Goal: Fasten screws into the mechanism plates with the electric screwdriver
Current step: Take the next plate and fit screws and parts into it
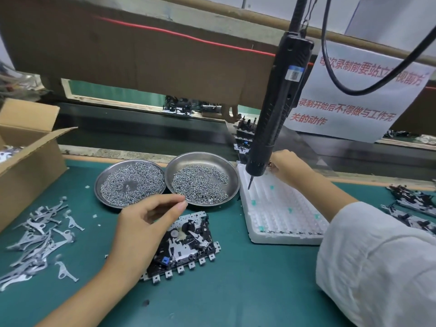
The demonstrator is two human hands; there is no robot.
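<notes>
A black and silver mechanism plate (pixel 188 246) lies flat on the green mat in front of me. My left hand (pixel 146 227) hovers over its left part, and the thumb and forefinger pinch a tiny screw just above the near rim of the right steel dish (pixel 203 155), which is full of screws. The black electric screwdriver (pixel 278 109) hangs tilted on its cable, bit down over the far corner of a white foam tray (pixel 283 208). Just behind the tool's lower end, my right hand (pixel 290 168) has curled fingers whose tips are hidden by the tool.
A second steel dish (pixel 95 192) of screws sits to the left. Several loose metal levers (pixel 40 234) lie at the left, beside an open cardboard box (pixel 28 156). More mechanisms (pixel 412 204) lie at the right and are stacked (pixel 244 138) by the dark conveyor belt (pixel 141 128).
</notes>
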